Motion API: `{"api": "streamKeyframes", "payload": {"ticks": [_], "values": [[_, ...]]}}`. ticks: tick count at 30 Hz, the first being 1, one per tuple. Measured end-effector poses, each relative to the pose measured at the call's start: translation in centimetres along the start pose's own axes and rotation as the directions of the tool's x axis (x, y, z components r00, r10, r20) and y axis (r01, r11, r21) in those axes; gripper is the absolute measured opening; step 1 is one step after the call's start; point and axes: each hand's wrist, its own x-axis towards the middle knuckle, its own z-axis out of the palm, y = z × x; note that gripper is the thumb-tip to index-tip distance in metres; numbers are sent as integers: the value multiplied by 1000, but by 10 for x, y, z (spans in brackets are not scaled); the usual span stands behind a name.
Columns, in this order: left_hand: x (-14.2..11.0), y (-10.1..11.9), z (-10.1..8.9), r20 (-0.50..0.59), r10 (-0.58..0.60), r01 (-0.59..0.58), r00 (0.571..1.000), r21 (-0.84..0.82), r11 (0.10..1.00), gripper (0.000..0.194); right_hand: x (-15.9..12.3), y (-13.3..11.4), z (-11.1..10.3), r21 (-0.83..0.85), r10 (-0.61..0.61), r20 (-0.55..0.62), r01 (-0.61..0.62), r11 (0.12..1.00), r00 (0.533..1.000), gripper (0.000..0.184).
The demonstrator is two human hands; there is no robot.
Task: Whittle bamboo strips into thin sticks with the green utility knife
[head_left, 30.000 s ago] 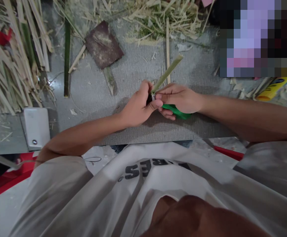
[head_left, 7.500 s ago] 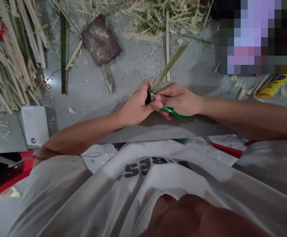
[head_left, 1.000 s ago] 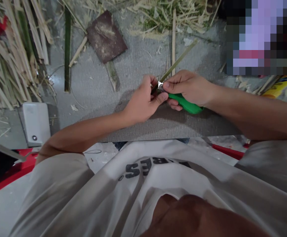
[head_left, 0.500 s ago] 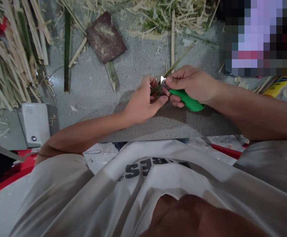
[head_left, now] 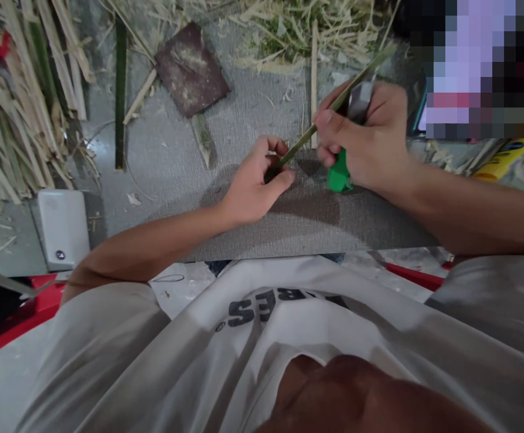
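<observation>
A thin greenish bamboo strip [head_left: 301,142] slants up to the right between my two hands. My left hand [head_left: 255,183] is closed on its lower end, which is partly hidden by the fingers. My right hand [head_left: 372,138] holds a knife with a green handle [head_left: 339,173]; its grey metal part [head_left: 360,99] sticks out above the fingers, pointing away from me. The thumb and fingers of that same hand also pinch the strip farther up. Just behind the right hand lies a pale stick [head_left: 314,78] on the grey table [head_left: 243,240].
A brown square sheet [head_left: 192,71] with dust lies beyond my left hand, above a short pointed piece [head_left: 203,141]. Many split sticks [head_left: 31,108] pile at the left, near a white power bank [head_left: 64,228]. Shavings [head_left: 307,36] heap at the back. A yellow packet [head_left: 505,159] is at right.
My right hand has moved up and right along the strip. The knife has turned, so its metal end now points away from my left hand, which has shifted slightly left.
</observation>
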Motion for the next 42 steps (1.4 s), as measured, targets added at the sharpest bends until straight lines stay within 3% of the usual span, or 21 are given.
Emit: {"api": "streamKeyframes", "payload": {"ticks": [3,6,9,11,12,14,15,17,18,20,21,22,24,25,27,29,31,36,42], "values": [[3,5,-3,-89,75,-85,993,-122,989,36,1,-1,1,79,-61,-106,69,994,993,34],[8,16,-6,-241,232,-286,942,-222,932,33,1,0,-2,162,-33,-102,50,986,994,34],[13,28,-9,-383,278,-387,881,-246,889,29,0,1,-10,149,48,54,-56,987,997,40],[16,35,-12,-443,298,-420,846,-209,883,33,-1,-1,-16,27,118,257,-129,991,959,39],[18,37,-14,-474,339,-464,813,-174,869,39,-2,-3,-18,-63,164,376,-151,986,912,38],[22,43,-17,-509,432,-553,744,-107,826,46,-5,-10,-18,-237,253,597,-134,962,761,35],[24,45,-19,-577,467,-619,670,-87,781,50,-8,-14,-16,-303,296,683,-110,947,668,34],[25,51,-20,-561,402,-583,724,-184,791,53,-14,-23,-12,-358,345,791,-76,931,505,34],[24,53,-20,-544,399,-577,738,-201,792,52,-17,-28,-9,-352,352,822,-86,932,447,35],[21,52,-18,-483,380,-518,789,-189,834,45,-22,-36,-6,-307,349,854,-168,937,385,40],[18,50,-17,-441,363,-474,821,-171,864,41,-23,-38,-6,-267,338,856,-225,937,391,44],[15,47,-15,-402,313,-404,860,-164,900,39,-23,-40,-7,-217,327,843,-287,933,426,47],[8,38,-12,-269,261,-322,927,-217,921,42,-21,-39,-8,-105,318,791,-395,913,524,51],[4,34,-10,-175,174,-210,969,-216,954,41,-19,-37,-10,-52,315,755,-427,903,575,51],[-1,27,-7,-41,46,-55,998,-231,971,41,-14,-31,-11,18,314,691,-449,893,651,48],[-4,25,-4,46,-43,53,998,-248,967,42,-11,-23,-13,33,328,649,-457,889,686,46],[-5,27,-1,101,-110,132,989,-245,961,38,-10,-16,-14,20,344,648,-467,884,680,46],[-7,32,4,173,-257,287,951,-180,941,28,-14,-5,-15,-69,410,727,-535,842,551,52],[-11,30,3,251,-246,303,936,-222,927,34,-15,-3,-11,-109,476,719,-595,797,506,58]]}}
